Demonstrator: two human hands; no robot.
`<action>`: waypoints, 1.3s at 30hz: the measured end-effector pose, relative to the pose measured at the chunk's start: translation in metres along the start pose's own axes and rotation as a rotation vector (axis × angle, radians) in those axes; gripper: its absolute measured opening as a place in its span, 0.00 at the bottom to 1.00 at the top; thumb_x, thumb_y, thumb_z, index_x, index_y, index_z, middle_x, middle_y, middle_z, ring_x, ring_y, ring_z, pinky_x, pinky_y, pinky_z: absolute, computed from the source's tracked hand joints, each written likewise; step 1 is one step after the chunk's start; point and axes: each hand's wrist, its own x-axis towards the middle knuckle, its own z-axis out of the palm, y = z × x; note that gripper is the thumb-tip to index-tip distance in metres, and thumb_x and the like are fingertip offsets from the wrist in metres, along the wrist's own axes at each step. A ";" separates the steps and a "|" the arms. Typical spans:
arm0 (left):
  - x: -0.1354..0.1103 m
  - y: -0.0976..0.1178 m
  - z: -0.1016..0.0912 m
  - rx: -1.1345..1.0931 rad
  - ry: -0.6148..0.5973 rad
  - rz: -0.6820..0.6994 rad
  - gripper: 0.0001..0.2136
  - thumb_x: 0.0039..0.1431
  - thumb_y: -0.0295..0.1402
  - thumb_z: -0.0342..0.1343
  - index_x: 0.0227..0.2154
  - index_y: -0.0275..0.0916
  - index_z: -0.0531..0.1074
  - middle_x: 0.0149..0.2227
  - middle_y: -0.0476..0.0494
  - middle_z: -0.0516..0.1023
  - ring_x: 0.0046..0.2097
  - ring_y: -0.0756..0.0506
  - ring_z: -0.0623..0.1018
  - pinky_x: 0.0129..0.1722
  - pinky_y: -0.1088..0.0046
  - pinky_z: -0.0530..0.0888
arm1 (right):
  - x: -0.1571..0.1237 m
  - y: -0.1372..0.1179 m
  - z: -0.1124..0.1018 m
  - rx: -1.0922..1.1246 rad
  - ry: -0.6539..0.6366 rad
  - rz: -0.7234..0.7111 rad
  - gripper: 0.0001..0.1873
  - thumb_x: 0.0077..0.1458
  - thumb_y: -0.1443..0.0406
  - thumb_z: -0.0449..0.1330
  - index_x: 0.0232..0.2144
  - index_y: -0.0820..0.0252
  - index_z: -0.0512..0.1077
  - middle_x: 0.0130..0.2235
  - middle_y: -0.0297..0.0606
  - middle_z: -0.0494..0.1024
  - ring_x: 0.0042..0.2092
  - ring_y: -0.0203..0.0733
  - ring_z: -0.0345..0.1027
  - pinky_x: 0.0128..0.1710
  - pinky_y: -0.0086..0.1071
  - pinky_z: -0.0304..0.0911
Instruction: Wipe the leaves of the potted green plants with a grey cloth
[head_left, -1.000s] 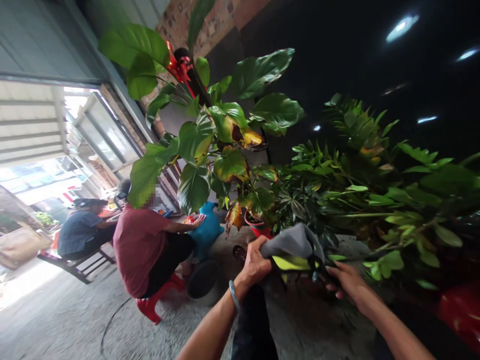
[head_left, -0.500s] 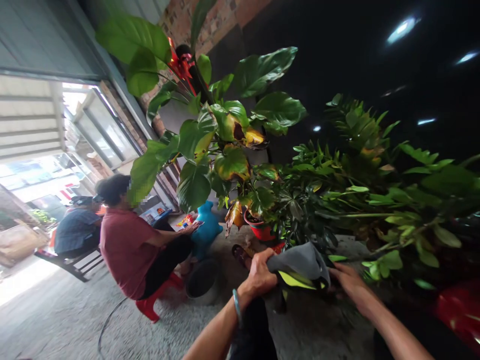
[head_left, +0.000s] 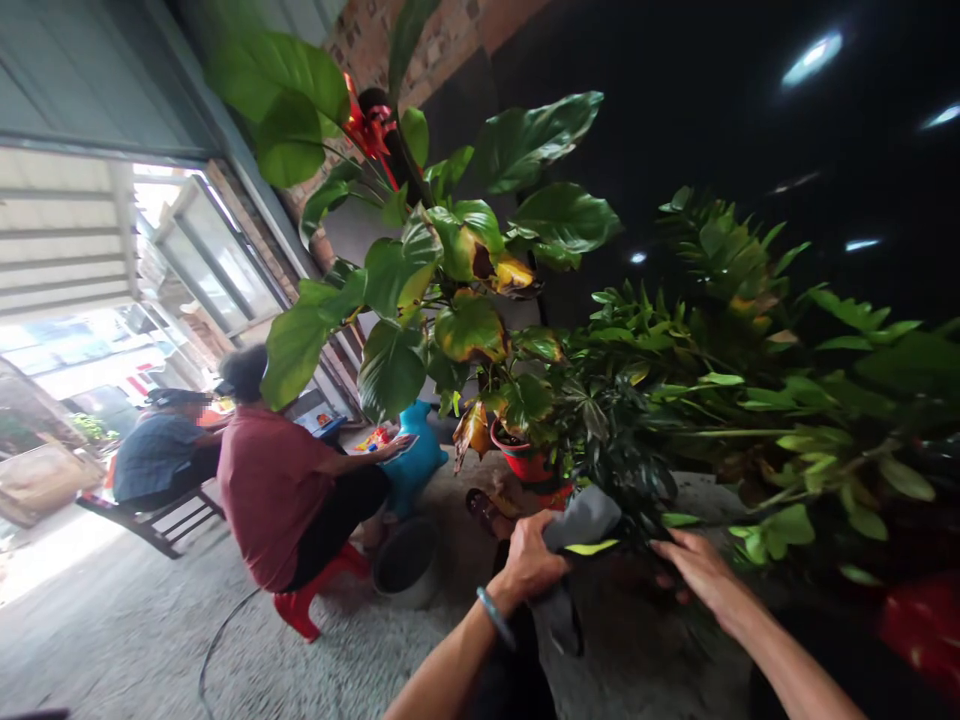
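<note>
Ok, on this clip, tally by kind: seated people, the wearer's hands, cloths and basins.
Seated people: 2 (one in a maroon shirt, one in a blue shirt)
Wearer's hands: 2 (left hand, right hand)
Grey and yellow cloth: 1
Dark round basin: 1
Total: 6

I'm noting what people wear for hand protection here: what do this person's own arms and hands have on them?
The left hand and right hand wear no gloves, and no sleeves show on the left forearm or right forearm. A thin blue-green bangle circles the left wrist.
</note>
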 end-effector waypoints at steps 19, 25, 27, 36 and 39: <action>-0.008 0.007 0.000 -0.158 0.046 0.051 0.12 0.32 0.30 0.60 0.19 0.39 0.60 0.19 0.57 0.59 0.25 0.54 0.58 0.24 0.77 0.55 | 0.002 0.002 -0.003 -0.013 -0.002 0.004 0.10 0.47 0.71 0.54 0.18 0.58 0.68 0.15 0.32 0.71 0.16 0.37 0.66 0.13 0.25 0.52; 0.035 0.065 -0.034 -0.212 0.587 0.234 0.11 0.38 0.34 0.61 0.26 0.40 0.66 0.25 0.54 0.66 0.31 0.51 0.65 0.31 0.77 0.63 | -0.002 -0.001 0.003 0.009 -0.005 -0.009 0.10 0.50 0.68 0.53 0.19 0.57 0.66 0.19 0.35 0.75 0.19 0.34 0.67 0.15 0.23 0.54; 0.053 0.078 -0.027 -0.201 0.568 0.217 0.11 0.40 0.32 0.60 0.27 0.40 0.65 0.27 0.54 0.66 0.31 0.51 0.65 0.32 0.77 0.63 | -0.002 -0.002 0.008 0.012 -0.015 -0.015 0.09 0.49 0.67 0.54 0.19 0.57 0.65 0.19 0.35 0.75 0.20 0.35 0.67 0.15 0.23 0.54; -0.014 0.000 0.014 -0.120 -0.057 0.149 0.10 0.32 0.26 0.59 0.20 0.37 0.62 0.20 0.55 0.62 0.26 0.54 0.61 0.25 0.78 0.56 | 0.005 0.006 -0.005 0.019 -0.047 -0.049 0.04 0.40 0.65 0.58 0.17 0.56 0.69 0.15 0.31 0.70 0.20 0.39 0.65 0.17 0.27 0.55; -0.016 0.008 -0.002 -0.199 0.013 0.225 0.09 0.34 0.29 0.59 0.21 0.37 0.65 0.22 0.53 0.66 0.27 0.52 0.63 0.26 0.78 0.60 | 0.003 0.003 -0.008 0.022 -0.056 -0.037 0.06 0.39 0.66 0.57 0.14 0.55 0.66 0.14 0.31 0.69 0.19 0.38 0.64 0.16 0.27 0.55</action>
